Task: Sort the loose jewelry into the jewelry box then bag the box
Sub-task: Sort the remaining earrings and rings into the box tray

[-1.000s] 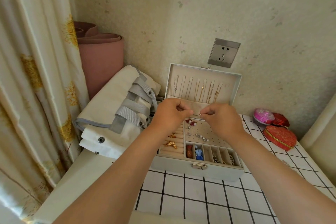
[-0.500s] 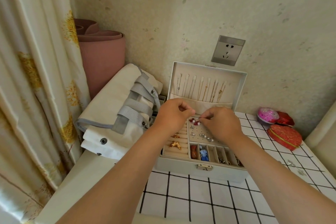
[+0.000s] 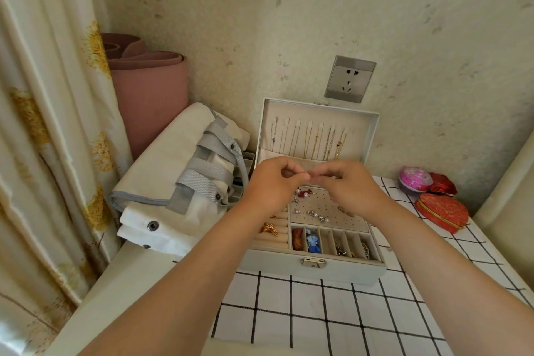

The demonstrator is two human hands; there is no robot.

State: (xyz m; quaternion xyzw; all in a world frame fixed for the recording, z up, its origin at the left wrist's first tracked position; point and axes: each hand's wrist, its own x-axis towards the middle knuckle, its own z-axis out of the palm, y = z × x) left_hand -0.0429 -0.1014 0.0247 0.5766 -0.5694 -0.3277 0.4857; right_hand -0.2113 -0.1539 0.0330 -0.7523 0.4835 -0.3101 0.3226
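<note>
The grey jewelry box (image 3: 312, 272) stands open on the checked tablecloth (image 3: 318, 315). Its raised lid (image 3: 362, 121) carries several hanging necklaces. Inside lie red earrings (image 3: 303, 192), silver studs (image 3: 316, 214), a gold brooch (image 3: 268, 229) and filled front slots. My left hand (image 3: 271, 186) and my right hand (image 3: 354, 189) hover over the back of the tray. Their fingertips pinch together on a tiny piece of jewelry that stays mostly hidden between them. A white canvas bag (image 3: 173, 170) with grey straps lies folded to the left of the box.
A red heart-shaped box (image 3: 442, 212) and a pink round box (image 3: 414, 179) sit at the right near the wall. A rolled pink mat (image 3: 150, 89) stands behind the bag. A curtain (image 3: 43, 124) hangs along the left side. A wall socket (image 3: 349, 79) is above the lid.
Both hands dipped towards the red earrings, then rose slightly, still pinched together fingertip to fingertip. The view shifted a little; the box and bag have not moved.
</note>
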